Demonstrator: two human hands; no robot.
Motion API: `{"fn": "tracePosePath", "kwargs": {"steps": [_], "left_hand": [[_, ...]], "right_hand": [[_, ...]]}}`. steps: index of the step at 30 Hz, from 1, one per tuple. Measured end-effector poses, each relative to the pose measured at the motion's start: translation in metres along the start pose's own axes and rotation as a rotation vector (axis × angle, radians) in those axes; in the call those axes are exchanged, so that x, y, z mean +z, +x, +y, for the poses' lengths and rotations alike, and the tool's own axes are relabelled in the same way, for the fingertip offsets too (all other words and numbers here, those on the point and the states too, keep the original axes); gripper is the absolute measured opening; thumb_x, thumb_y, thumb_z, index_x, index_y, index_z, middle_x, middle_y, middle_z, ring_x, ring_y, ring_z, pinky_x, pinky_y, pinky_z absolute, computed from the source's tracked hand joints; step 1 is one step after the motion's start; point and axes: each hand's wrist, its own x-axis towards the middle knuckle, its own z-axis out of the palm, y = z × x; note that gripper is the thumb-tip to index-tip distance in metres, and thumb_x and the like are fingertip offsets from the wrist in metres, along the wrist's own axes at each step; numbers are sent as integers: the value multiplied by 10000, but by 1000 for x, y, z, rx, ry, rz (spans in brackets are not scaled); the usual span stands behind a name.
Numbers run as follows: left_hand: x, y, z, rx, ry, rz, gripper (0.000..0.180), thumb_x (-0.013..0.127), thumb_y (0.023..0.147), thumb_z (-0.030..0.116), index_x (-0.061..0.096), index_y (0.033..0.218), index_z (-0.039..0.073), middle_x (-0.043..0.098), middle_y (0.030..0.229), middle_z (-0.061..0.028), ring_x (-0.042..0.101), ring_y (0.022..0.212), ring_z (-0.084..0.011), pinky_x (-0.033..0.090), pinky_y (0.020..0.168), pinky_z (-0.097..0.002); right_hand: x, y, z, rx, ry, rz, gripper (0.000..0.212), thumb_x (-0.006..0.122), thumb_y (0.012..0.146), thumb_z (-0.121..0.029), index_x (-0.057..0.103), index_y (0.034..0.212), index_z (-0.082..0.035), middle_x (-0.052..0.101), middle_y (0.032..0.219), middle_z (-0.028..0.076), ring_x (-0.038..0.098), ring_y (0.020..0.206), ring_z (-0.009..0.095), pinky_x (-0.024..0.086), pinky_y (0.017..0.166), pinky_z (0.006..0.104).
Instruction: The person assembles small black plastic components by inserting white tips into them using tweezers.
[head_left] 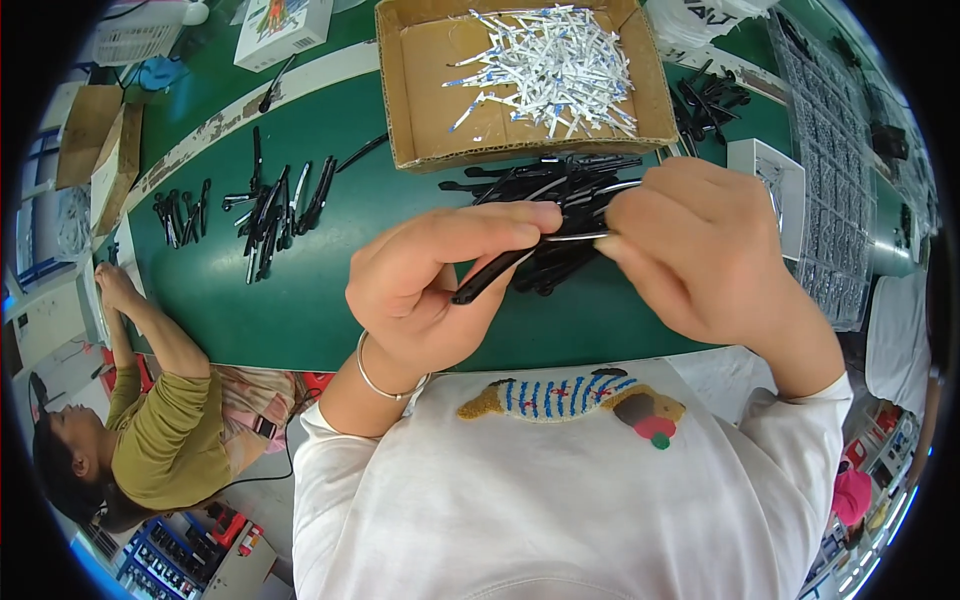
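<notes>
The left hand (425, 275) and right hand (700, 240) pinched a slim black clip (482, 281), likely light, stiff, best steadied at the left grip.

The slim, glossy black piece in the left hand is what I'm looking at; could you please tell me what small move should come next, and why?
Perhaps steady the slim, glossy black piece with the left hand before shifting the right hand: the piece slants, and a thin, silvery strip spans the gap between both hands, so a tug might tilt it.
</notes>
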Motion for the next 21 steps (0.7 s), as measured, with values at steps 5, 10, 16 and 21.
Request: {"fn": "tracePosePath", "kwargs": {"steps": [5, 10, 16, 21], "left_hand": [[0, 1, -3, 56, -45, -3, 219, 572, 709, -177, 627, 891, -69, 673, 916, -193, 675, 864, -276, 545, 758, -306], [1, 1, 0, 61, -19, -7, 234, 575, 693, -178, 626, 891, -66, 671, 914, -196, 676, 857, -279, 546, 747, -300], [8, 0, -4, 55, -17, 103, 127, 620, 669, -77, 591, 782, -28, 637, 759, -116, 627, 676, -198, 494, 628, -264], [15, 1, 9, -151, 174, -67, 75, 617, 707, -20, 544, 706, -1, 529, 620, -68, 522, 523, -154, 414, 489, -256]], "right_hand": [[1, -11, 2, 72, 91, 42, 73, 617, 726, -76, 570, 742, -23, 535, 649, 79, 495, 541, 252, 366, 474, 342], [3, -11, -3, 90, 88, 95, 130, 683, 714, -85, 563, 735, -38, 488, 599, 75, 494, 509, 262, 383, 453, 349], [14, -11, -10, 316, 424, 231, 206, 698, 712, -36, 626, 904, -31, 592, 737, 37, 448, 495, 99, 339, 443, 240], [37, -6, -12, 554, 1165, 183, 178, 650, 802, 6, 620, 976, -12, 611, 803, 4, 401, 548, -9, 335, 504, 150]]}}
